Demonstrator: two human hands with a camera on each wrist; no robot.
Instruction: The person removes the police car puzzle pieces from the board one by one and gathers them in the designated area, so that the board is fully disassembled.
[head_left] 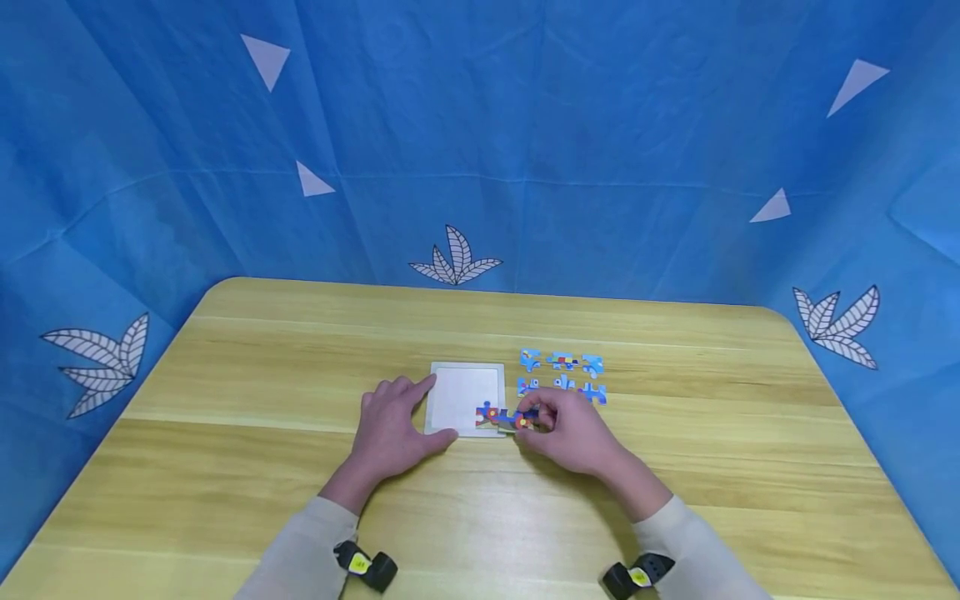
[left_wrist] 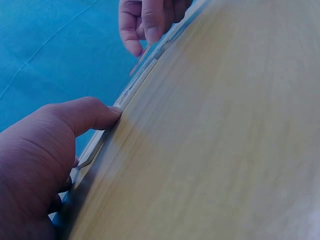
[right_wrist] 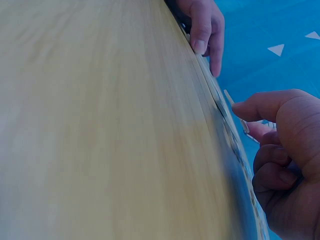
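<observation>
A white square puzzle tray (head_left: pixel 463 392) lies on the table with one jigsaw piece (head_left: pixel 489 416), blue, red and tan, in its lower right corner. My left hand (head_left: pixel 393 427) rests at the tray's lower left, thumb against the front edge and forefinger at the left edge, both fairly straight. Between thumb and forefinger, my right hand (head_left: pixel 570 429) pinches a second jigsaw piece (head_left: pixel 522 422) with a red and yellow round mark. That piece is tilted over the tray's right rim, beside the first one. In the right wrist view it appears edge-on, above the tray.
Several loose blue jigsaw pieces (head_left: pixel 562 361) lie in two rows right of the tray, the nearer row just beyond my right hand. The wooden table (head_left: pixel 225 467) ends at a blue cloth backdrop (head_left: pixel 480 125). A black wrist camera (head_left: pixel 365 566) is strapped to each sleeve.
</observation>
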